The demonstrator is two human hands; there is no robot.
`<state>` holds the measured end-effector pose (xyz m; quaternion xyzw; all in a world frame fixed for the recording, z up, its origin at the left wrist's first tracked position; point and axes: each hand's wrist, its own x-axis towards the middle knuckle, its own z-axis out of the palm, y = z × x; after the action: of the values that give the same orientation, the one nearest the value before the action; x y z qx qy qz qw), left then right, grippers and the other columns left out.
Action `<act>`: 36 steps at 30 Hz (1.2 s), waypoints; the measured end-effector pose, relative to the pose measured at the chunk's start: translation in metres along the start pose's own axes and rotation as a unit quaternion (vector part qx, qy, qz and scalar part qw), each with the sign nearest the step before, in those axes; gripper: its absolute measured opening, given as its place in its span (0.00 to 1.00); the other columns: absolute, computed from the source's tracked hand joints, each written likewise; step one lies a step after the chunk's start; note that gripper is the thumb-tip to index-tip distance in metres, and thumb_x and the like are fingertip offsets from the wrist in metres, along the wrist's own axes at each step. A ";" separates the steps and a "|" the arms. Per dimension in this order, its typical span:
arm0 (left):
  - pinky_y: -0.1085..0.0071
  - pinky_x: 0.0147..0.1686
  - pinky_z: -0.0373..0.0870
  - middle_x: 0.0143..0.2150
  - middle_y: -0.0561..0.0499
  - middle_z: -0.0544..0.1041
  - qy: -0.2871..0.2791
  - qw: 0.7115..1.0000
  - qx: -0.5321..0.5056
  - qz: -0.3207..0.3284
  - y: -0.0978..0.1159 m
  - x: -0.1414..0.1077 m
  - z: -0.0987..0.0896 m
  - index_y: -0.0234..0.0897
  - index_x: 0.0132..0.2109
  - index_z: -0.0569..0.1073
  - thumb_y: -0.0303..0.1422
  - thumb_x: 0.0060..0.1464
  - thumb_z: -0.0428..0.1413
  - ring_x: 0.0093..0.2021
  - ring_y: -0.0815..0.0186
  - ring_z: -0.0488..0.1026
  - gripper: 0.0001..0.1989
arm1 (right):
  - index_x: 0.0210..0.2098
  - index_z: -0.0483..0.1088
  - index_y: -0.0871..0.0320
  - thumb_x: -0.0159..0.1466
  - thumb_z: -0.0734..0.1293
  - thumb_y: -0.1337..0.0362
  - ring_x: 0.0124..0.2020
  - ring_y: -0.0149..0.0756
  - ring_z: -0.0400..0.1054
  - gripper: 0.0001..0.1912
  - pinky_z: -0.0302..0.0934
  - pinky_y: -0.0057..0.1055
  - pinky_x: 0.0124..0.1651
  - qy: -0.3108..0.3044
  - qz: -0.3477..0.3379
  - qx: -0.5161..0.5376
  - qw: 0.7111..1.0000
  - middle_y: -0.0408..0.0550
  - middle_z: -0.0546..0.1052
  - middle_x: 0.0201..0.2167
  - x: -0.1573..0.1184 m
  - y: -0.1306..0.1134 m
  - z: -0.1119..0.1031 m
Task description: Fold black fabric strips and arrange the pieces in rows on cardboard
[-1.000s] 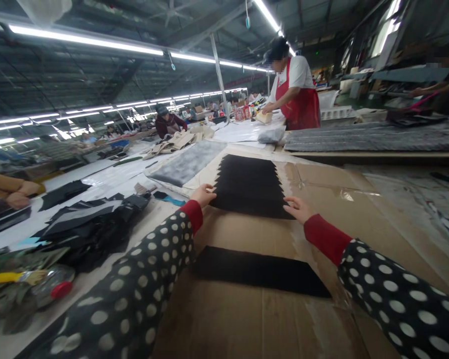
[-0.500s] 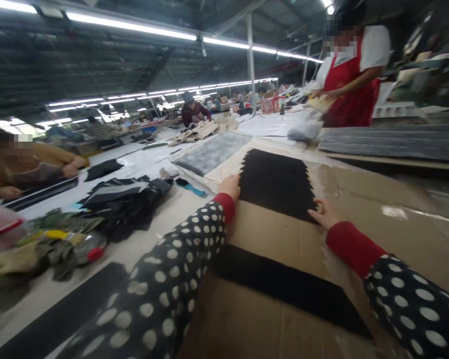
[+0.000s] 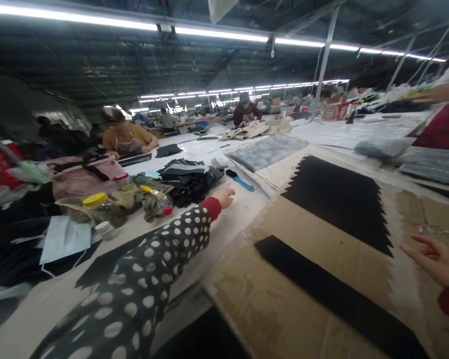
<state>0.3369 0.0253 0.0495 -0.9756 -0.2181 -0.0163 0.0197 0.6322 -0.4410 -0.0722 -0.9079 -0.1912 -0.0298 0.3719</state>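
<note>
Only the head view to go on here. The black cloth with saw-tooth sides (image 3: 336, 199) sits flat on the cardboard (image 3: 243, 299), and it looks like a bunch of pieces overlapped in steps. My worry is those steps: nothing seems to pin them, so a snagged finger or a brush from the right hand (image 3: 432, 257) could probably skew the lot. The black strip (image 3: 333, 289) lies loose on the same cardboard, nearer the wearer, and could slide if a cuff catches it.

Other side, the dotted sleeve (image 3: 142, 294) passes close to the red-capped bottle (image 3: 162, 203), so a careless elbow might knock that about.

As for the grip: the left hand (image 3: 225, 197) is out over the desk (image 3: 243, 219), fingers loosely stretched, with nothing visible in it. It's near the blue-handled tool (image 3: 241, 180) but apart from it. The right grip is open too, fingers spread and a bit curled, just beside the cloth's near right corner, apparently not touching. Can't see its palm, though.
</note>
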 end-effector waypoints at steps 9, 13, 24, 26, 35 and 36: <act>0.64 0.46 0.64 0.53 0.43 0.63 -0.005 1.000 0.020 -0.015 0.035 0.067 0.015 0.39 0.53 0.61 0.29 0.52 0.47 0.50 0.60 0.65 0.20 | 0.42 0.63 0.51 0.46 0.62 0.47 0.31 0.40 0.66 0.26 0.59 0.35 0.34 -0.051 0.050 0.027 0.997 0.51 0.69 0.32 -0.075 -0.059 -0.051; 0.63 0.43 0.66 0.50 0.39 0.66 -0.004 0.999 0.032 -0.030 0.051 0.096 0.021 0.34 0.49 0.65 0.27 0.52 0.45 0.47 0.57 0.67 0.16 | 0.45 0.62 0.54 0.47 0.61 0.46 0.34 0.40 0.66 0.30 0.59 0.33 0.34 -0.051 0.066 0.020 0.996 0.50 0.69 0.34 -0.094 -0.058 -0.069; 0.70 0.34 0.64 0.44 0.47 0.69 0.056 0.994 0.084 0.033 0.030 0.055 -0.008 0.38 0.38 0.70 0.30 0.51 0.43 0.38 0.63 0.69 0.12 | 0.45 0.64 0.61 0.51 0.61 0.51 0.25 0.31 0.64 0.26 0.61 0.32 0.31 -0.114 0.021 0.096 0.989 0.51 0.69 0.33 -0.086 -0.090 -0.045; 0.72 0.30 0.62 0.41 0.49 0.69 0.089 0.991 0.082 0.058 0.030 0.038 -0.021 0.39 0.37 0.69 0.30 0.50 0.43 0.34 0.65 0.69 0.11 | 0.45 0.63 0.60 0.52 0.62 0.54 0.25 0.30 0.64 0.24 0.61 0.29 0.28 -0.169 0.003 0.135 0.976 0.49 0.69 0.30 -0.085 -0.120 -0.034; 0.74 0.31 0.61 0.34 0.51 0.68 0.217 0.963 0.013 0.161 0.083 -0.059 -0.084 0.38 0.33 0.66 0.30 0.51 0.43 0.32 0.69 0.66 0.08 | 0.42 0.58 0.62 0.64 0.47 0.50 0.24 0.30 0.69 0.23 0.60 0.24 0.25 -0.509 0.112 0.399 0.754 0.48 0.72 0.24 -0.102 -0.312 0.032; 0.74 0.31 0.62 0.34 0.51 0.68 0.190 0.964 0.008 0.187 0.091 -0.067 -0.085 0.38 0.33 0.66 0.30 0.51 0.43 0.32 0.69 0.67 0.08 | 0.41 0.59 0.62 0.63 0.44 0.47 0.24 0.31 0.69 0.26 0.61 0.25 0.25 -0.534 0.128 0.416 0.725 0.49 0.72 0.24 -0.104 -0.326 0.043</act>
<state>0.3129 -0.0895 0.1284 -0.9778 -0.0240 -0.1956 0.0716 0.4113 -0.2328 0.0927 -0.5435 -0.2334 0.5903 0.5493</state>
